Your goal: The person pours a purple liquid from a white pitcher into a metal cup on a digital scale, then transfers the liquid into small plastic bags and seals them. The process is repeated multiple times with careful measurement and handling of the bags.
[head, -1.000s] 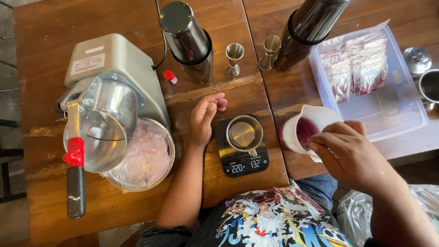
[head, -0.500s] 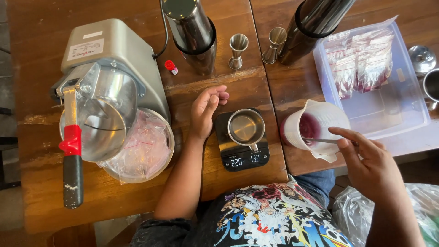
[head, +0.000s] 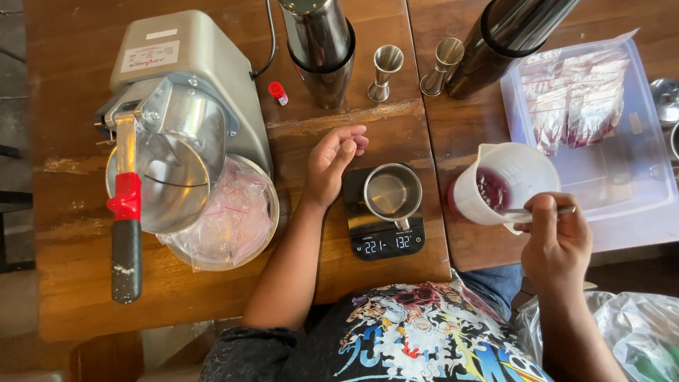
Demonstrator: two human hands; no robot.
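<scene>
Your right hand (head: 555, 237) is nearest, pinched on a thin metal stirrer (head: 537, 210) whose tip reaches into the white plastic measuring jug (head: 506, 182). Jug sits on the wooden surface (head: 368, 279), right of the scale, with dark red liquid low inside. Likely light, thin-walled, somewhat flexible and easy to tip; take it by the handle side near your hand, or steady the wall, not the rim. Liquid will slosh and stain.

Your left hand (head: 331, 164) rests loosely open, palm half up, holding nothing, just left of the black digital scale (head: 385, 230). A small steel cup (head: 392, 192) stands on the scale; it looks empty.

Farther left: grey ice shaver (head: 180, 106) with a red-and-black lever, a bowl lined with plastic bags (head: 233, 223) beneath.

Farther back: two steel jiggers (head: 385, 71), tall steel tumblers (head: 320, 42), and a clear tray (head: 636, 177) with bagged purple contents.
</scene>
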